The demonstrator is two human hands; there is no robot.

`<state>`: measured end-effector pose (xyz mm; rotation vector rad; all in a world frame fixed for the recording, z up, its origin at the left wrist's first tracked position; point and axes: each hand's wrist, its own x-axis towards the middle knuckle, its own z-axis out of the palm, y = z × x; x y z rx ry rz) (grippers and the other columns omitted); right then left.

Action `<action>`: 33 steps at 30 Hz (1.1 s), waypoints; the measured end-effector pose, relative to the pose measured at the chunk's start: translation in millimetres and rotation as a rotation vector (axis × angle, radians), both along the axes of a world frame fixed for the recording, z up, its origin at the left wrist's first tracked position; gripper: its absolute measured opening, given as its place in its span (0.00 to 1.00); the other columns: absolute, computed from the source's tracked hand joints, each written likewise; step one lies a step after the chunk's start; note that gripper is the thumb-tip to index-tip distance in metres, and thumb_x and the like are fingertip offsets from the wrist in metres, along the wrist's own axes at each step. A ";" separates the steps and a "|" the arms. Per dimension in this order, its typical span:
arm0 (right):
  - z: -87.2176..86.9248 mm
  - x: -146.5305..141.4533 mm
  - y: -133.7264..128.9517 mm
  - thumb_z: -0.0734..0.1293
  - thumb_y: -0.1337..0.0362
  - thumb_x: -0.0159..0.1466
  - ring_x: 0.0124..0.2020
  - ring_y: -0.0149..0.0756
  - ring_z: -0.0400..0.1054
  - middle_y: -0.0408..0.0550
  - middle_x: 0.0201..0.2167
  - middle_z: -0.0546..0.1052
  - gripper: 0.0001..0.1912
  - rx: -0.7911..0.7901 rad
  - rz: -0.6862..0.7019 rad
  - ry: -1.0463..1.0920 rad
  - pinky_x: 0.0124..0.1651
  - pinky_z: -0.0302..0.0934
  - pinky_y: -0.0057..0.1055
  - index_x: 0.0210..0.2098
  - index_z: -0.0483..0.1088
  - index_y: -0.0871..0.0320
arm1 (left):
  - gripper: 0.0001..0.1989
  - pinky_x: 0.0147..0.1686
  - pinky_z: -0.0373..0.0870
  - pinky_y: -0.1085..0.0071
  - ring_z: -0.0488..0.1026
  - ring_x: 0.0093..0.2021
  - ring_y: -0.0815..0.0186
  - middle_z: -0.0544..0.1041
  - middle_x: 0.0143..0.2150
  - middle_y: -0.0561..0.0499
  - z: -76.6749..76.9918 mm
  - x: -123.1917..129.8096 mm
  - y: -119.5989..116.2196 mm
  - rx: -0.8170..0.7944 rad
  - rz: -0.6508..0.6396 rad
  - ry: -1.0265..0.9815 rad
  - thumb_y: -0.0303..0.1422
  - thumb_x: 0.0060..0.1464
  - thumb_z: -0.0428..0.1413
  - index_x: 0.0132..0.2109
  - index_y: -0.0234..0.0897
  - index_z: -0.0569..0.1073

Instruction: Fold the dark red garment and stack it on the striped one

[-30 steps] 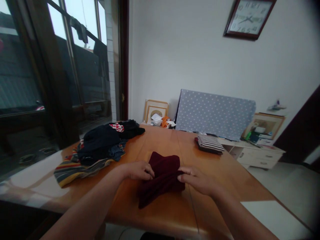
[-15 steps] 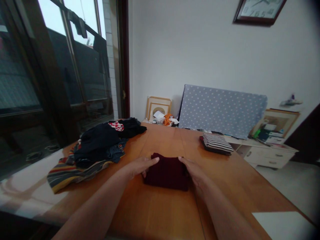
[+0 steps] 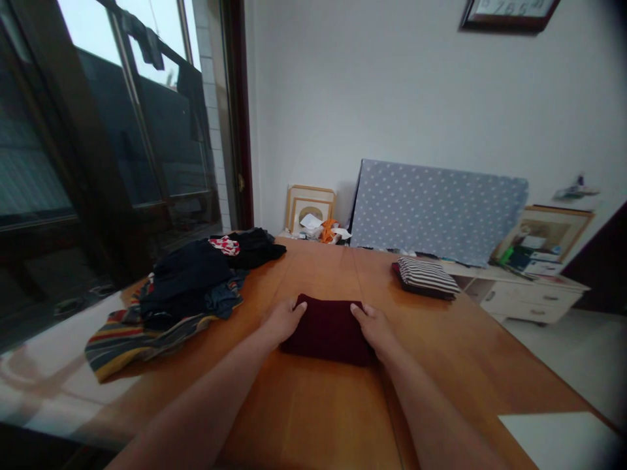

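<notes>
A dark maroon folded garment [image 3: 328, 333] lies in front of me on the wooden table [image 3: 313, 405]; its exact kind does not show. My left hand [image 3: 285, 320] grips its left side near the far corner, thumb on top and fingers tucked behind or under. At the far right corner my right hand [image 3: 373, 326] pinches it the same way, with the fingers mostly hidden by the cloth. The garment makes a compact rectangle with a fairly straight far edge.
To the left is a loose heap of dark clothes [image 3: 189, 281] over a striped garment [image 3: 142, 346]. Folded clothes with a striped one [image 3: 426, 277] on top sit at the right. A white sheet [image 3: 558, 437] lies near the right front edge. White drawers [image 3: 529, 300] stand beyond the table.
Both hands have closed more firmly on the maroon garment's far corners, and its far edge is now straighter. The view has tipped slightly downward.
</notes>
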<state>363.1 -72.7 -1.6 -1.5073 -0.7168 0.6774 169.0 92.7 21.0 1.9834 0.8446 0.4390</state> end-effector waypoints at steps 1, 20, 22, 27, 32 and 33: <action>-1.4 1.7 0.8 0.67 0.47 0.61 0.42 0.45 0.77 0.50 0.38 0.82 0.20 -0.006 -0.002 -0.014 0.46 0.71 0.40 0.41 0.75 0.56 | 0.20 0.38 0.69 0.62 0.77 0.42 0.50 0.78 0.32 0.46 0.3 0.6 1.1 0.082 0.050 0.048 0.51 0.61 0.50 0.37 0.38 0.73; 1.5 13.4 1.3 0.58 0.45 0.66 0.36 0.45 0.73 0.53 0.31 0.80 0.25 -0.229 -0.260 -0.503 0.39 0.65 0.36 0.34 0.78 0.57 | 0.34 0.70 0.44 0.52 0.50 0.73 0.54 0.59 0.72 0.39 -9.2 20.7 -25.0 0.745 -0.398 0.161 0.51 0.68 0.36 0.68 0.34 0.64; 9.8 11.0 -4.2 0.58 0.48 0.67 0.37 0.44 0.74 0.53 0.33 0.81 0.24 -0.221 -0.361 -0.654 0.42 0.64 0.36 0.37 0.78 0.57 | 0.34 0.70 0.44 0.52 0.50 0.73 0.54 0.59 0.72 0.39 -7.3 20.2 -26.1 0.753 -0.400 0.179 0.51 0.68 0.35 0.68 0.34 0.64; 28.3 -11.5 -10.0 0.53 0.52 0.72 0.56 0.42 0.70 0.53 0.53 0.77 0.25 -0.030 -0.210 -1.020 0.60 0.59 0.39 0.54 0.74 0.56 | 0.35 0.70 0.44 0.53 0.49 0.73 0.55 0.59 0.72 0.41 -6.6 21.2 -26.9 0.778 -0.404 0.195 0.52 0.68 0.34 0.69 0.35 0.63; 24.6 -28.1 -4.8 0.50 0.51 0.73 0.73 0.44 0.44 0.55 0.71 0.57 0.31 -0.358 0.184 -1.094 0.72 0.39 0.48 0.68 0.60 0.59 | 0.34 0.70 0.41 0.53 0.48 0.74 0.56 0.58 0.73 0.43 -10.6 23.0 -22.8 0.788 -0.411 0.217 0.51 0.68 0.34 0.70 0.37 0.61; 22.4 -28.2 -4.0 0.49 0.50 0.73 0.74 0.45 0.42 0.55 0.72 0.54 0.32 -0.418 0.220 -1.071 0.72 0.37 0.49 0.69 0.58 0.60 | 0.34 0.70 0.41 0.52 0.47 0.74 0.55 0.57 0.73 0.43 -11.3 23.2 -22.3 0.787 -0.395 0.226 0.52 0.68 0.34 0.70 0.38 0.62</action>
